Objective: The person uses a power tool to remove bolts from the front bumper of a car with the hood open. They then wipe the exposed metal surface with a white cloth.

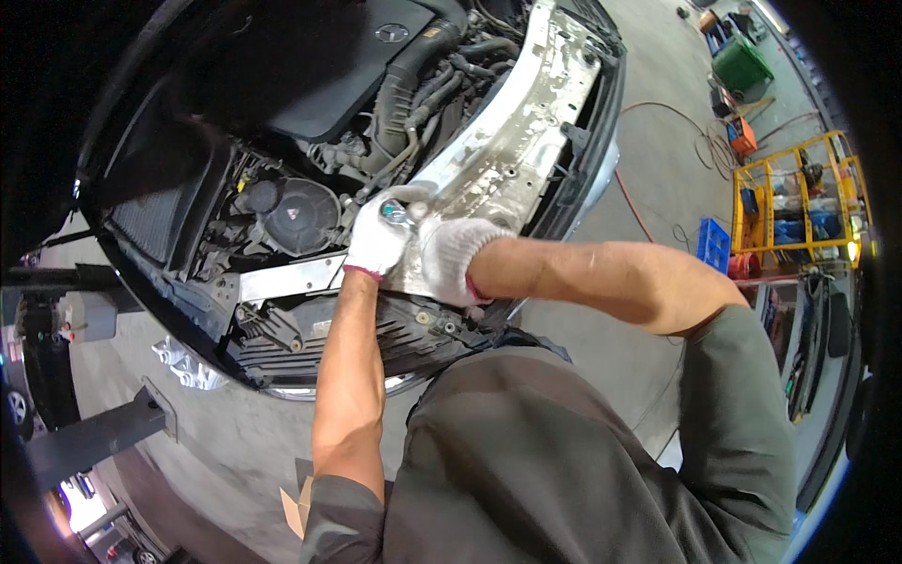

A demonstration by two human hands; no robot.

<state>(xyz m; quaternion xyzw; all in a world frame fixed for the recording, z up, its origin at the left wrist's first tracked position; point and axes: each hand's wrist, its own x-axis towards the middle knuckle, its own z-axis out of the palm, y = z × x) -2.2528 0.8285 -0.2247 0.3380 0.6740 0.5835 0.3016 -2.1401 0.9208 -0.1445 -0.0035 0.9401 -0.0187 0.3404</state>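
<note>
Both my hands wear white knit gloves with red cuffs and work close together over the front crossmember (507, 150) of a car's open engine bay. The fingers of my left hand (378, 233) are closed around a small shiny metal piece (395, 212) with a teal patch. What kind of piece it is cannot be made out. Right beside it, my right hand (456, 256) is bent at the wrist with its fingers curled under, so whatever they grip is hidden. A silver metal bar (293, 278) runs left from my hands, above the dark headlight housing (348, 343).
A black engine cover (319, 56) and ribbed intake hose (393, 103) lie beyond my hands, with a round black cap (301, 216) nearer. A red hose (631, 202) crosses the floor at right, near a blue crate (714, 246) and yellow rack (799, 202). A lift arm (103, 434) stands at lower left.
</note>
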